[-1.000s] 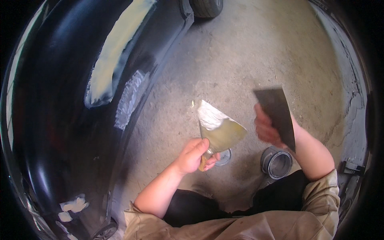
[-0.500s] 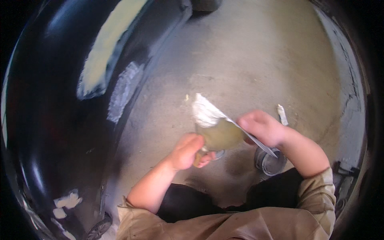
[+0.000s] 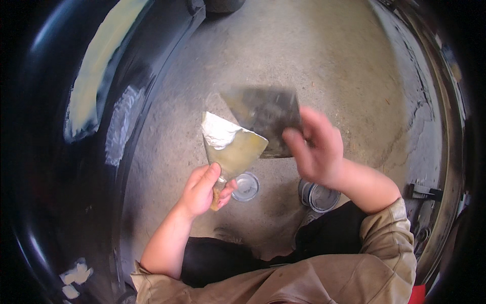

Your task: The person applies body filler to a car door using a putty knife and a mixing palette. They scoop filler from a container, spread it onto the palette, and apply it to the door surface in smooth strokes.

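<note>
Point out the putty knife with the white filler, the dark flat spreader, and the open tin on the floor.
putty knife (image 3: 238, 149), head view, on the bare yellowish part of its blade.
dark spreader (image 3: 266, 114), head view, on the middle of its flat face.
open tin (image 3: 320, 195), head view, on its rim and inside.

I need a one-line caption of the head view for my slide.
Left hand holds a putty-smeared scraper; right hand holds a dark flat metal spreader above the concrete floor.

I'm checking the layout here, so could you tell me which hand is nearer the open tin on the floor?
Right. The right hand hovers just above the open tin; the left hand is further left, beside the lid.
</note>
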`<state>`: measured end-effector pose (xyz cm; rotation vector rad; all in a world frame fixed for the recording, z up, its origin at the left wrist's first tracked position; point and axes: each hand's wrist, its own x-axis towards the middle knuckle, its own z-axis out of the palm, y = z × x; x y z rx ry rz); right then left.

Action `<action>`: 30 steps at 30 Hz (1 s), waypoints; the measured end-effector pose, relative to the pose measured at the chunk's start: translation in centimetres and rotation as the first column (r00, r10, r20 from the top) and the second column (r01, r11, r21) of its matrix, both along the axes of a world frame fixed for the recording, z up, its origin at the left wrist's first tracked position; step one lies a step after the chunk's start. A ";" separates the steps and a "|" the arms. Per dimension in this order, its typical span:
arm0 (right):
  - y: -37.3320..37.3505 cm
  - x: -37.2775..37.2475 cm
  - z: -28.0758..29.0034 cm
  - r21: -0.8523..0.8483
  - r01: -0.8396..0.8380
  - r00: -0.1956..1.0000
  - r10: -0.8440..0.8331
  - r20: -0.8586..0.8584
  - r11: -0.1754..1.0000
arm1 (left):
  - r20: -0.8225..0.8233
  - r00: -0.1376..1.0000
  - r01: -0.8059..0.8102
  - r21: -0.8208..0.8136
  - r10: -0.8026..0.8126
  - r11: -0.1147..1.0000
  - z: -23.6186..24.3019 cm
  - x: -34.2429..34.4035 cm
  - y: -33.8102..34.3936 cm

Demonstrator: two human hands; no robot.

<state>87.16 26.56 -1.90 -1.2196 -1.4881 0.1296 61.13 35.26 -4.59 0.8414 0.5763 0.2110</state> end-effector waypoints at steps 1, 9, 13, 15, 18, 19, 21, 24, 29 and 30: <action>-0.3 -0.1 0.1 0.056 -0.020 0.977 0.008 0.213 0.998 | 0.017 0.999 -0.028 -0.005 0.028 1.000 0.0 -0.1 0.0; 0.2 -1.8 -0.3 -0.232 0.063 0.996 -0.077 -0.048 0.971 | 0.031 0.983 -0.184 0.074 0.182 0.980 0.7 -0.3 0.1; 0.0 -1.5 0.7 -0.136 0.004 0.943 -0.049 -0.330 0.991 | -0.035 0.999 -0.003 0.074 0.005 0.997 0.2 0.4 -0.5; -0.5 -1.0 1.1 0.041 -0.082 0.989 0.076 0.130 0.996 | -0.022 1.000 0.006 0.099 -0.004 0.995 -0.1 0.5 -0.4; -0.6 -0.6 0.5 -0.006 -0.221 0.939 0.215 0.270 0.975 | 0.036 0.998 -0.058 0.094 0.055 0.994 -0.1 -0.1 0.0; -0.5 -0.5 0.1 -0.111 -0.236 0.917 0.259 0.303 0.965 | 0.016 0.995 -0.104 0.071 0.103 0.992 0.0 -0.3 0.2; -0.2 -0.3 -0.5 -0.258 -0.161 0.896 0.251 0.366 0.953 | 0.022 0.980 -0.198 0.038 0.198 0.979 0.1 -0.7 0.4; 0.5 0.0 -0.9 -0.432 -0.003 0.999 0.021 0.038 0.902 | 0.036 0.985 -0.168 0.034 0.167 0.985 0.3 -0.5 0.5; 0.6 -0.1 0.0 -0.279 -0.040 0.956 -0.044 -0.290 0.960 | 0.010 0.999 0.044 0.020 -0.044 0.999 0.0 0.3 -0.3; 0.5 -0.1 0.3 -0.111 -0.052 0.997 0.058 0.057 0.992 | 0.010 1.000 0.026 0.035 -0.027 0.999 -0.1 0.3 -0.4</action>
